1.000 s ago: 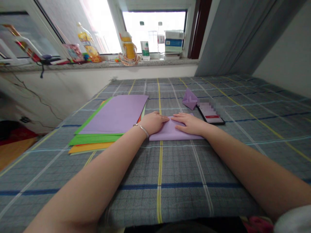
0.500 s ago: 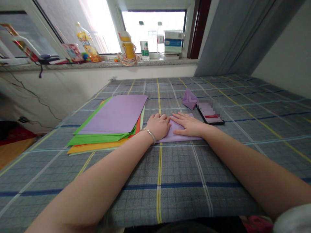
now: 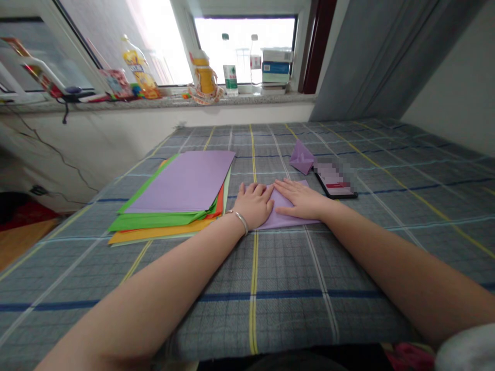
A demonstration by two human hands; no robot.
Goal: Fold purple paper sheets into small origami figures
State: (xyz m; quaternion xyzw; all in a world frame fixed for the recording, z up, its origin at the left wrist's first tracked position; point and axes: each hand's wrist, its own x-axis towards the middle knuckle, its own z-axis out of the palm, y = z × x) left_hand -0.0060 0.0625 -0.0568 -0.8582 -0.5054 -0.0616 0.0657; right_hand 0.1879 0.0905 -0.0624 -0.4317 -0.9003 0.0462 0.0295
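A folded sheet of purple paper (image 3: pixel 284 219) lies flat on the checked cloth, partly covered by both hands. My left hand (image 3: pixel 254 205), with a silver bangle at the wrist, presses on the paper's left part, fingers spread and slightly bent. Flat on its right part rests my right hand (image 3: pixel 303 200), its fingers stretched out and thumb apart. The two hands' fingertips nearly meet near the paper's top. Beyond the right hand stands a small folded purple paper shape (image 3: pixel 301 157), beside a phone (image 3: pixel 334 180) with a blurred screen.
Left of my hands lies a stack of coloured paper (image 3: pixel 180 183), purple on top with green, orange and yellow below. A checked cloth (image 3: pixel 286 268) covers the surface. On the windowsill (image 3: pixel 170 102) stand several bottles, a yellow cup (image 3: pixel 204 74) and boxes (image 3: pixel 276 66).
My left hand has shifted slightly down and its fingers have spread a little more. My right hand stays almost where it was on the paper.
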